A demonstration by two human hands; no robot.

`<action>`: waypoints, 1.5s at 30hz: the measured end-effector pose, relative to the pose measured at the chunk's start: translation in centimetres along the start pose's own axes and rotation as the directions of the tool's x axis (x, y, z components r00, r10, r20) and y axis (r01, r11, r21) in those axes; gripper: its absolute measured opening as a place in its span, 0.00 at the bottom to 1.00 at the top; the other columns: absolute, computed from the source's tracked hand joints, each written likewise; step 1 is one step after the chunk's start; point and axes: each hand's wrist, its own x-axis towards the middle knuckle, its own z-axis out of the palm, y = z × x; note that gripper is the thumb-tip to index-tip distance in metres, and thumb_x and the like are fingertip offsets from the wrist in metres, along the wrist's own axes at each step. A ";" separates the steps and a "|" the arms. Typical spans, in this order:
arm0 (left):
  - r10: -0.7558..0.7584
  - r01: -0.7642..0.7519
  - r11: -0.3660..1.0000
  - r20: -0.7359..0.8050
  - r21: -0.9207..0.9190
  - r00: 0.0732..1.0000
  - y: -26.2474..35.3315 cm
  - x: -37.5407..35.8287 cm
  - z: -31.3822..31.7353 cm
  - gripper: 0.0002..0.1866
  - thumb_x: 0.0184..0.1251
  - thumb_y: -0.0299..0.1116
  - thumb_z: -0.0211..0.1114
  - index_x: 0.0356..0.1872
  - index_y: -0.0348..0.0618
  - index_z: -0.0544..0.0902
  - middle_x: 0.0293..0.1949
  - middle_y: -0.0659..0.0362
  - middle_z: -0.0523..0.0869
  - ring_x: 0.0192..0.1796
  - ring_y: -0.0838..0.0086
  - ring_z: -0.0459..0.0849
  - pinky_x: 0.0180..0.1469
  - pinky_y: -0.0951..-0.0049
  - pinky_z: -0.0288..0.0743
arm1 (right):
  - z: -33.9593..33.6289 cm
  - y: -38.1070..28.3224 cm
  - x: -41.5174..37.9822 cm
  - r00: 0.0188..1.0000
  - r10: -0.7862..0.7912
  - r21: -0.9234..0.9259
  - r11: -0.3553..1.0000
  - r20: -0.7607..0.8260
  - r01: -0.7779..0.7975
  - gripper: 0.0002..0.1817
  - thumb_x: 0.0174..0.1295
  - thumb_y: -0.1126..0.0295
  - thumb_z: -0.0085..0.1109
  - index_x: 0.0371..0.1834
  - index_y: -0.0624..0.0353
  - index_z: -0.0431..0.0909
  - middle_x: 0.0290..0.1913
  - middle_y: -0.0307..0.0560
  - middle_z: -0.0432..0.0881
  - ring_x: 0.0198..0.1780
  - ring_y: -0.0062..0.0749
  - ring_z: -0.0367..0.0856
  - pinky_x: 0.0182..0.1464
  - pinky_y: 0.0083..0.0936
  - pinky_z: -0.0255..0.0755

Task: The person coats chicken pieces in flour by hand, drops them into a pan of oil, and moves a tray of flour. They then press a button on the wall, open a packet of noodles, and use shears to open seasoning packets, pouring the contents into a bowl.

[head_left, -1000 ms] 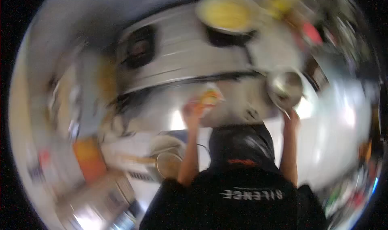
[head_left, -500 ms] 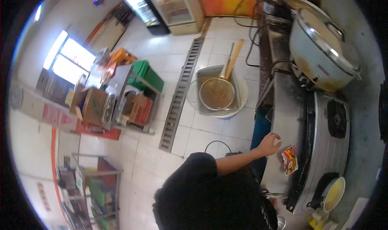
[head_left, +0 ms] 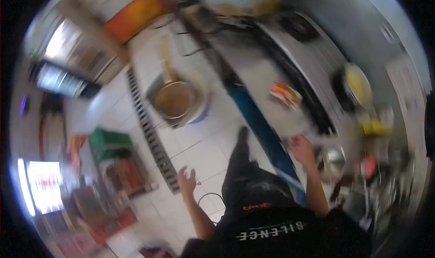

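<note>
Noodle packet lies flat on the steel bench, up beyond the right hand, which rests at the bench edge, fingers loosely curled and holding nothing. Just right of it sits a small metal bowl. Left hand hangs open over the tiled floor, empty.

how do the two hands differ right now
The left hand hangs in the air over the tiled floor, fingers spread and touching nothing. The right hand is at the edge of the steel counter, near a small metal bowl; blur hides whether it holds anything. The left sits lower in the view than the right. Both are bare, reaching from black sleeves.
</note>
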 end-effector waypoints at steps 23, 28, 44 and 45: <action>0.302 -0.152 0.943 0.571 -0.295 0.763 9.3 15.9 1.6 0.19 0.68 0.30 0.62 0.58 0.33 0.76 0.51 0.52 0.81 0.52 0.70 0.79 0.54 0.71 0.74 | 8.6 -7.0 12.9 0.743 0.262 -0.014 0.939 -0.616 -0.343 0.12 0.63 0.56 0.56 0.43 0.47 0.84 0.38 0.53 0.85 0.42 0.49 0.85 0.45 0.45 0.79; 0.511 -0.329 0.852 0.787 -0.408 0.345 17.9 12.0 11.1 0.24 0.65 0.30 0.66 0.62 0.35 0.72 0.56 0.51 0.78 0.54 0.69 0.78 0.57 0.70 0.73 | 9.9 -9.1 8.5 0.646 0.476 0.397 0.875 -0.597 -0.278 0.17 0.53 0.54 0.68 0.41 0.51 0.85 0.36 0.54 0.85 0.40 0.50 0.84 0.44 0.43 0.78; 0.686 -0.253 0.726 0.653 -0.639 0.321 27.2 3.1 24.6 0.10 0.68 0.27 0.60 0.32 0.27 0.80 0.29 0.59 0.84 0.29 0.78 0.81 0.34 0.77 0.76 | 5.3 -3.6 4.3 0.761 0.395 0.653 0.756 -0.515 0.049 0.12 0.52 0.62 0.72 0.30 0.60 0.86 0.24 0.42 0.84 0.27 0.21 0.78 0.33 0.26 0.72; 0.688 -0.334 0.726 0.635 -0.601 0.352 27.9 3.1 24.5 0.12 0.69 0.28 0.59 0.29 0.28 0.81 0.28 0.59 0.84 0.30 0.79 0.80 0.32 0.78 0.75 | 3.9 -2.9 3.7 0.825 0.365 0.606 0.795 -0.432 -0.035 0.13 0.52 0.61 0.72 0.32 0.60 0.86 0.25 0.44 0.84 0.28 0.23 0.79 0.34 0.28 0.73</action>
